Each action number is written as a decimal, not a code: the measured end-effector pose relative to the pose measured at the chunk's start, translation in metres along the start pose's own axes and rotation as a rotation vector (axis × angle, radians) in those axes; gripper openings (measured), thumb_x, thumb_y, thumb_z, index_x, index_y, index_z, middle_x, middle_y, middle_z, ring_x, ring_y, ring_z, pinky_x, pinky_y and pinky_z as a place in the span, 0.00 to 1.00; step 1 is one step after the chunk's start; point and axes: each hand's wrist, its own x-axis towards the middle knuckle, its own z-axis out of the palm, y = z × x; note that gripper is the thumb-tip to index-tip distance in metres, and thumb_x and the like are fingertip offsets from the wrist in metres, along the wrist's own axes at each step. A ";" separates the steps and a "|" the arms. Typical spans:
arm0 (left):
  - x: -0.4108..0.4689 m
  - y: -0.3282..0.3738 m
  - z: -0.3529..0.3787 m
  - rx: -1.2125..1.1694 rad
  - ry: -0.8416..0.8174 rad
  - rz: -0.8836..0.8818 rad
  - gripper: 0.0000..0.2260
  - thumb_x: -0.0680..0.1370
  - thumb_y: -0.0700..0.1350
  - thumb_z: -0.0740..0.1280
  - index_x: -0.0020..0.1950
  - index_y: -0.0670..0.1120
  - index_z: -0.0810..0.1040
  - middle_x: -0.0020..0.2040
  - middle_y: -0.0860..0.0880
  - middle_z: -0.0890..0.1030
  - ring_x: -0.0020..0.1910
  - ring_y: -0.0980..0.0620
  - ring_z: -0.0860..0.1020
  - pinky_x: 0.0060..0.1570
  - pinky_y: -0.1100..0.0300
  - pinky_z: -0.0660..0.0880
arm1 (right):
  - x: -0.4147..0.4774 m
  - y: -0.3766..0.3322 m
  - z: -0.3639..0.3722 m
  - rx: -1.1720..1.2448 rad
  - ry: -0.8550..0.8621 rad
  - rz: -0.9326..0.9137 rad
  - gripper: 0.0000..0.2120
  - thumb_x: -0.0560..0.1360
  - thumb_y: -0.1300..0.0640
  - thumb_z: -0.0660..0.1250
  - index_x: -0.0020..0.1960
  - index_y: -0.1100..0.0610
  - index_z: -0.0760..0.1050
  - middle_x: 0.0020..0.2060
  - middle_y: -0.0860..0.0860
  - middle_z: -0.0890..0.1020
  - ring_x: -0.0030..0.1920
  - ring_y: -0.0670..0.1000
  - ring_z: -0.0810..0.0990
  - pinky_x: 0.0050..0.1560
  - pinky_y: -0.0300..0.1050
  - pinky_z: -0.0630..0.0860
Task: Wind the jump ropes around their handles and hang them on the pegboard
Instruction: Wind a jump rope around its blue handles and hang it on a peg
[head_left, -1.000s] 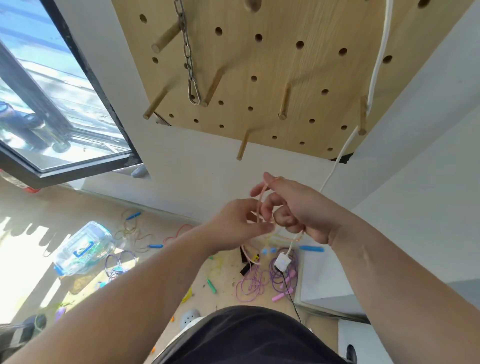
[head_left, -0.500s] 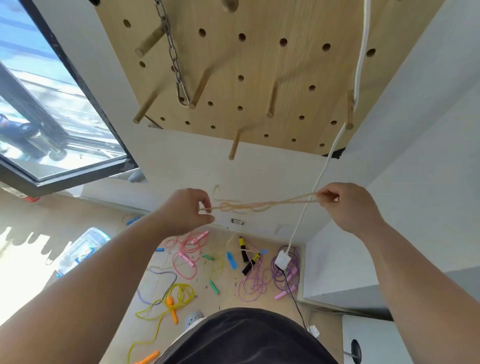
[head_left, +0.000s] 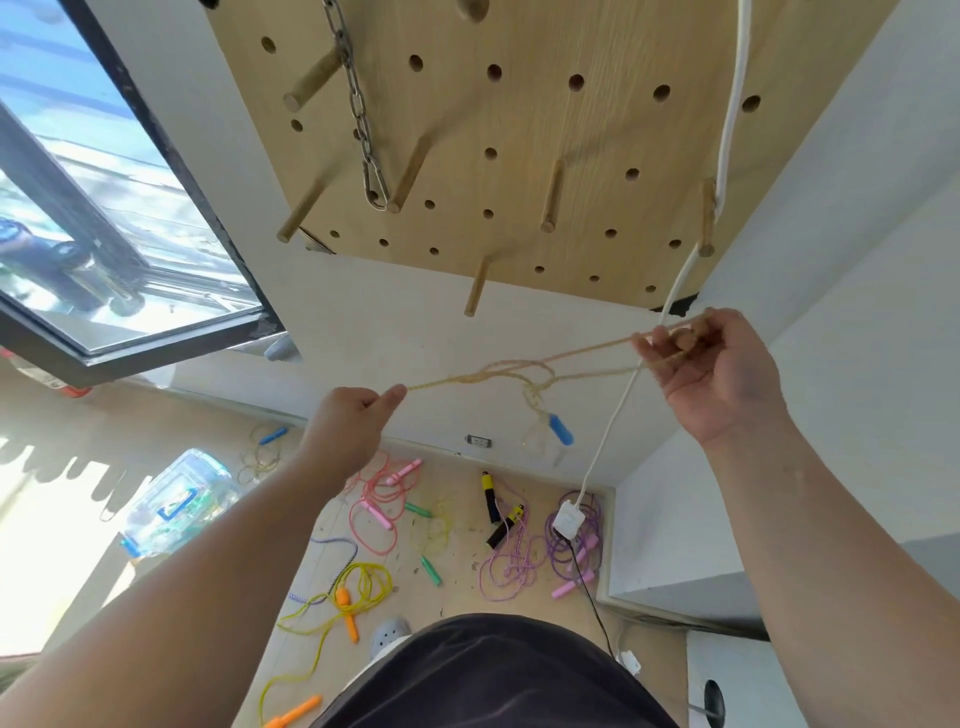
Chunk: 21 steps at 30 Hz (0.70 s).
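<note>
A tan jump rope is stretched between both hands, below the wooden pegboard. My left hand pinches its left end at centre frame. My right hand, raised higher at the right, grips the rope's other strands in curled fingers. A loose knot sits mid-rope, and a blue handle dangles blurred beneath it. Several wooden pegs stick out of the board, one just above the rope.
A steel chain hangs from the board, and a white cable runs down to a white adapter. On the floor lie pink, yellow and purple ropes. A clear plastic box stands left, below a window.
My hands went from close together to wide apart, pulling the rope out taut. Since then my right hand has risen and the blue handle has dropped into view under the knot.
</note>
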 end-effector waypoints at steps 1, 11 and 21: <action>0.003 -0.007 -0.001 -0.028 0.056 -0.034 0.25 0.81 0.57 0.67 0.33 0.43 0.64 0.28 0.47 0.60 0.30 0.48 0.62 0.36 0.55 0.60 | 0.002 -0.002 0.001 0.022 0.072 -0.016 0.17 0.80 0.62 0.58 0.31 0.56 0.68 0.26 0.51 0.69 0.29 0.51 0.75 0.39 0.45 0.83; 0.010 -0.066 -0.019 -0.343 0.563 -0.447 0.21 0.76 0.58 0.65 0.33 0.43 0.76 0.36 0.38 0.81 0.39 0.35 0.82 0.47 0.39 0.82 | -0.007 -0.025 -0.002 -2.439 -0.004 -0.348 0.38 0.67 0.37 0.77 0.70 0.47 0.67 0.41 0.46 0.82 0.41 0.52 0.79 0.35 0.44 0.69; 0.012 -0.069 -0.018 -0.075 0.373 -0.370 0.08 0.69 0.51 0.63 0.38 0.48 0.77 0.42 0.41 0.79 0.42 0.38 0.79 0.39 0.45 0.82 | -0.006 -0.016 -0.001 -2.636 -0.462 0.124 0.16 0.70 0.38 0.74 0.41 0.52 0.83 0.33 0.46 0.81 0.33 0.45 0.78 0.34 0.40 0.70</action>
